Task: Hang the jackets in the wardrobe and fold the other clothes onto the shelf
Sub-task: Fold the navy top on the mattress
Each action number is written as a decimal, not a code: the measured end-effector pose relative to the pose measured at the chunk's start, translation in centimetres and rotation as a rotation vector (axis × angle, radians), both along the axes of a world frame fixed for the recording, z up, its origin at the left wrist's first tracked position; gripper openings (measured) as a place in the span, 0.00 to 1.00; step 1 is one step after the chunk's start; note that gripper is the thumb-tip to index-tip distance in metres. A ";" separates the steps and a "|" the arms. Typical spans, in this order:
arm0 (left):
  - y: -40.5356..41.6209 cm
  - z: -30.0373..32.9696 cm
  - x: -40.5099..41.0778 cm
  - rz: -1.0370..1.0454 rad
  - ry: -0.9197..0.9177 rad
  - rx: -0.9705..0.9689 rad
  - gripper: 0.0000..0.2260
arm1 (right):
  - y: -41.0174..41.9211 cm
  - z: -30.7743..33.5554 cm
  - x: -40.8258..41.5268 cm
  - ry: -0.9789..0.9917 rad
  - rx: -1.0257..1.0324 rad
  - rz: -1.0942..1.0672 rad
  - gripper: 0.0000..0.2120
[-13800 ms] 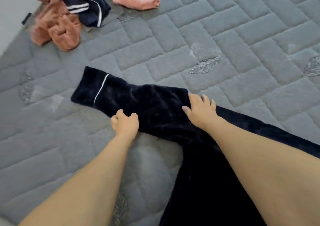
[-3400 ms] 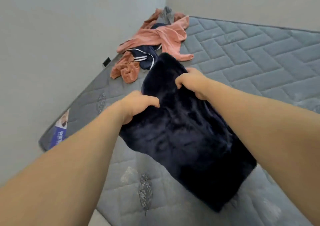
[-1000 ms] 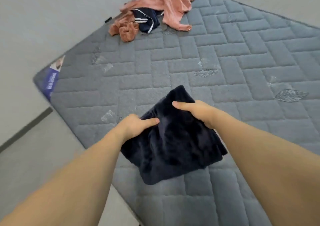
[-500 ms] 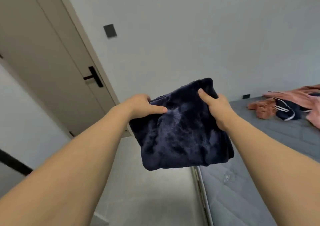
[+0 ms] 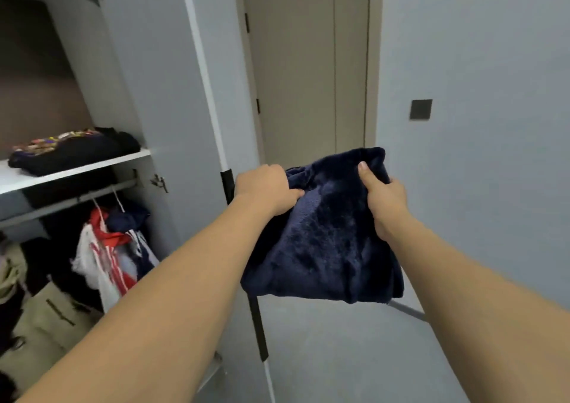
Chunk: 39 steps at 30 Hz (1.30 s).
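Note:
A folded dark navy plush garment [image 5: 327, 242] hangs in the air between both hands. My left hand [image 5: 266, 191] grips its upper left edge, thumb on top. My right hand [image 5: 381, 194] pinches the upper right edge, thumb pressed on the fabric. The open wardrobe is on the left. Its white shelf [image 5: 77, 168] carries a folded black garment with a colourful print [image 5: 68, 151]. Under the shelf runs a rail [image 5: 71, 200] with hung jackets, one red, white and navy [image 5: 114, 248].
The open wardrobe door [image 5: 172, 100] stands edge-on just left of my hands. A beige room door [image 5: 305, 69] is straight ahead, and a grey wall with a dark switch plate [image 5: 421, 109] is on the right. Beige clothing [image 5: 46, 319] fills the wardrobe's lower left.
I have turned from the mattress to the wardrobe, carrying the folded navy garment in both hands. The bed and the pink clothes have left the view.

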State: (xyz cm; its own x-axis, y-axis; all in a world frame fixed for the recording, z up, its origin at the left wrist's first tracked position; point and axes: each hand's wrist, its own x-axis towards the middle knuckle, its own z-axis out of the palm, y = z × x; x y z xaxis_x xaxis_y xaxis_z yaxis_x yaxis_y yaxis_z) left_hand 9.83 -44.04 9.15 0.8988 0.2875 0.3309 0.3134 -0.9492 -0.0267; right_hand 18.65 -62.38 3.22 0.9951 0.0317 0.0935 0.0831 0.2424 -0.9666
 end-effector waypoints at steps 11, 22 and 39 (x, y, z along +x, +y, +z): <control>13.9 3.2 -13.2 0.576 -0.096 0.000 0.25 | 21.1 5.0 -4.8 -0.128 -0.032 0.522 0.24; 26.3 5.7 -22.1 0.959 -0.130 0.076 0.19 | 40.5 7.9 -11.3 -0.124 0.004 0.805 0.19; 49.4 14.1 -25.1 0.637 -0.984 -1.002 0.44 | 64.3 23.5 -8.0 0.011 0.255 0.858 0.30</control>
State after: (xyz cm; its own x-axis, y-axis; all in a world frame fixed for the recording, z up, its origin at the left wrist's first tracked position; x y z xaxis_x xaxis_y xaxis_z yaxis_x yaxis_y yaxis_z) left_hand -15.23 5.35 23.27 0.0939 0.9853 0.1427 0.1714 -0.1572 0.9726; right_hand 10.67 1.94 26.75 0.6394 0.7451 0.1898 -0.2346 0.4242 -0.8747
